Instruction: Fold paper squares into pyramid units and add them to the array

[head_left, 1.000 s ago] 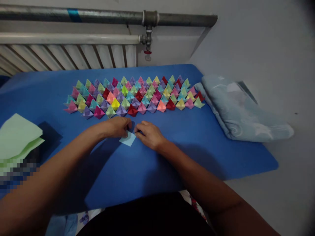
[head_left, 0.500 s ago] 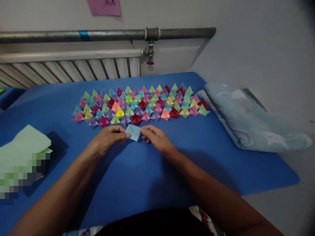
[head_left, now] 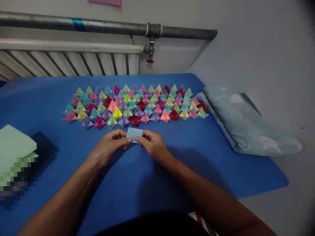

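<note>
While the left hand pinches the paper at its left, the right hand grips its right; boats stand on the far side.

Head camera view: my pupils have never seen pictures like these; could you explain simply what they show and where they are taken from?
There is no machine here, only two bare hands. Every picture comes from one camera worn on the head, looking forward and down. The left hand and the right hand hold a small light blue paper between them. Beyond it, on a blue surface, sit rows of colourful folded paper shapes. Green paper lies at the left, a folded cloth at the right.
</note>
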Available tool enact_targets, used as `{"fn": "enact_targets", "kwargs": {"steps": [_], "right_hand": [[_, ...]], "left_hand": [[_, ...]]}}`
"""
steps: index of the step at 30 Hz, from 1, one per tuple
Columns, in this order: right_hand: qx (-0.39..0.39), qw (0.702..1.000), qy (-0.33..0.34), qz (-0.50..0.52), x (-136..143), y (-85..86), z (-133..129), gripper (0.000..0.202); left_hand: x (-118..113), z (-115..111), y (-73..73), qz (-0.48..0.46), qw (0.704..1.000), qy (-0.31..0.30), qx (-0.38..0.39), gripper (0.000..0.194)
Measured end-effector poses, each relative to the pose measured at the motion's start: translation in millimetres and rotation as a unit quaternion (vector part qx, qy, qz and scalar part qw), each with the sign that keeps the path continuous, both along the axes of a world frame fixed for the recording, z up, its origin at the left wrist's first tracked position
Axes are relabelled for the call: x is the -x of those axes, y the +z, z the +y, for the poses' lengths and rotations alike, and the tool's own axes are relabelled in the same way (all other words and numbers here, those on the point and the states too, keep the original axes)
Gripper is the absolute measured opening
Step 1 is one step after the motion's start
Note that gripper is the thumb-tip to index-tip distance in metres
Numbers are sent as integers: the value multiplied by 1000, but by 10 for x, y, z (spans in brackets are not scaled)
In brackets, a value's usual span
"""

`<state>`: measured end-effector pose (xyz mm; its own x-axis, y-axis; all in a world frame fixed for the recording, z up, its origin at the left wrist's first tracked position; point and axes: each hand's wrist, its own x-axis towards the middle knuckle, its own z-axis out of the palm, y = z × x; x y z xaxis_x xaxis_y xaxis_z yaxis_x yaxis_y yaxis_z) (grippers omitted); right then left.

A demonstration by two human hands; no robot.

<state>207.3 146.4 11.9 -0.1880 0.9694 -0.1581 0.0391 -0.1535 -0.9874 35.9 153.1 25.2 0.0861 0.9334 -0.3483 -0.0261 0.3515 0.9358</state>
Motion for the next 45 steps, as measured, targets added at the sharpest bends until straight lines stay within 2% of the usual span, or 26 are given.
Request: {"fn": "enact_targets", "kwargs": {"steps": [3,8,16,21,24,27,29,31,34,36,38,41,45], "right_hand": [[-3,1000,16,-24,-7,10,-1,19],[-23,995,50,-86,-8,34,-16,22],[-15,994,74,-82,-4,22,-25,15],[-12,995,69,-69,11,-3,-43,17],[-51,991,52,-109,17,-13,-55,26],[-144,972,40,-182,2,-21,-56,28],[-230,939,52,-250,-18,-33,-47,21],[-318,888,82,-321,-43,-50,-27,13],[-421,801,113,-411,-75,-83,28,18],[-458,758,120,-448,-86,-105,72,21],[-478,733,122,-469,-89,-124,105,22],[-492,711,130,-486,-86,-148,103,25],[-486,701,180,-489,-102,-153,11,24]], "left_hand": [[73,1,35,-2,1000,-6,-20,29],[167,13,62,6,997,-76,3,25],[150,-17,29,-9,996,-85,9,22],[116,-47,11,3,996,-88,-21,20],[109,-61,-14,34,994,-90,-54,19],[115,-78,-34,95,982,-104,-130,17],[119,-89,-42,161,956,-115,-217,14],[123,-93,-55,234,915,-122,-306,9],[124,-71,-107,317,849,-126,-404,9],[121,-38,-166,359,809,-124,-448,11],[114,-8,-227,400,774,-122,-475,13],[107,-22,-291,469,724,-138,-486,14],[137,-181,-309,521,677,-182,-487,16]]}}
